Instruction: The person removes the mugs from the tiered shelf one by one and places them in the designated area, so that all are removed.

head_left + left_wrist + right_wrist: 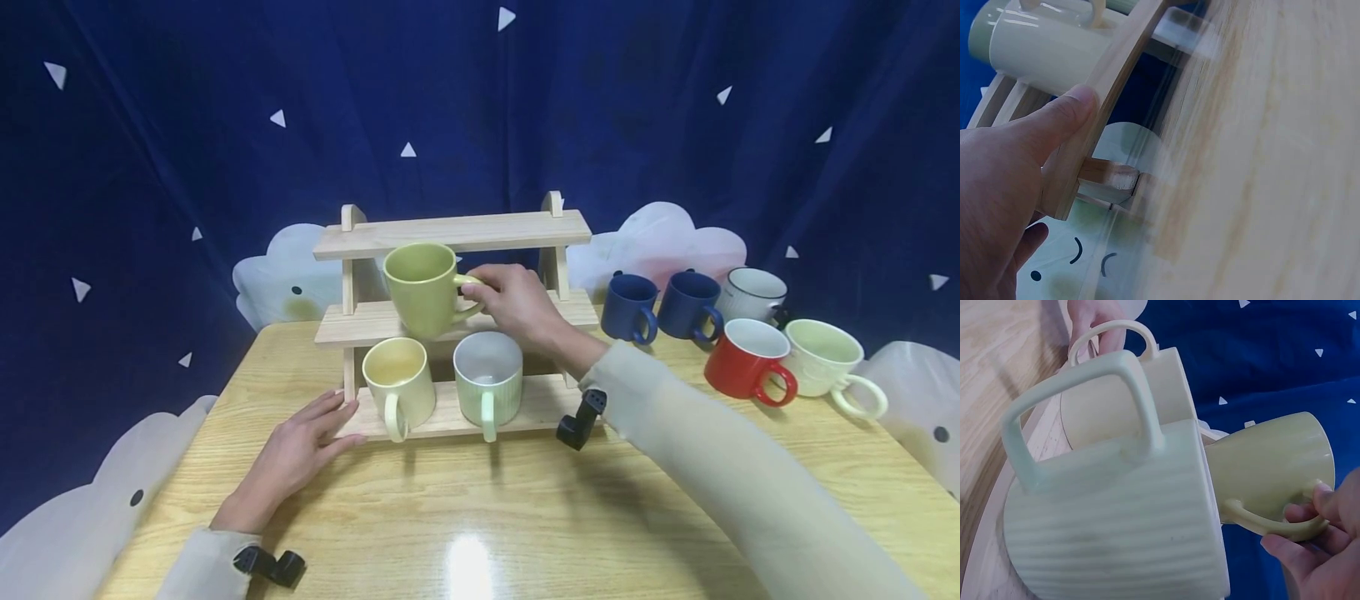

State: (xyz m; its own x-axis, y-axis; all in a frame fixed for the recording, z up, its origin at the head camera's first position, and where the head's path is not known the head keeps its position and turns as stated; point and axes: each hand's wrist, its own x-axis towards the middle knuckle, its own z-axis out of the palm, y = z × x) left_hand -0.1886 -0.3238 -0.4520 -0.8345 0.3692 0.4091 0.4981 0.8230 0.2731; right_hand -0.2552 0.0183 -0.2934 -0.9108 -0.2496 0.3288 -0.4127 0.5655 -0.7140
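We have the olive-green mug by its handle in our right hand, fingers curled round the loop and pinching it. The mug hangs tilted just above the middle tier of the 3-tier wooden rack, toward its left end, and we cannot tell whether its base touches the board yet. From the right wrist view the same mug hangs behind the shelf edge, with our fingers wrapped on the handle.

Our left hand lies flat on the wooden table, fingers straight, fingertips against the left end of the rack's bottom tier. The left wrist view shows the thumb pressed along the board's edge, so we are steadying the rack and gripping nothing.

On the bottom tier stand 2 mugs: a pale yellow mug and, just beside it, a ribbed mint mug, handles facing us. Well apart on the right wait 2 navy mugs, a white mug, a red mug and a cream mug.

We judge this the placing step on the middle tier. The next move calls for levelling the mug, settling it flat under the top shelf, then loosening the fingers.
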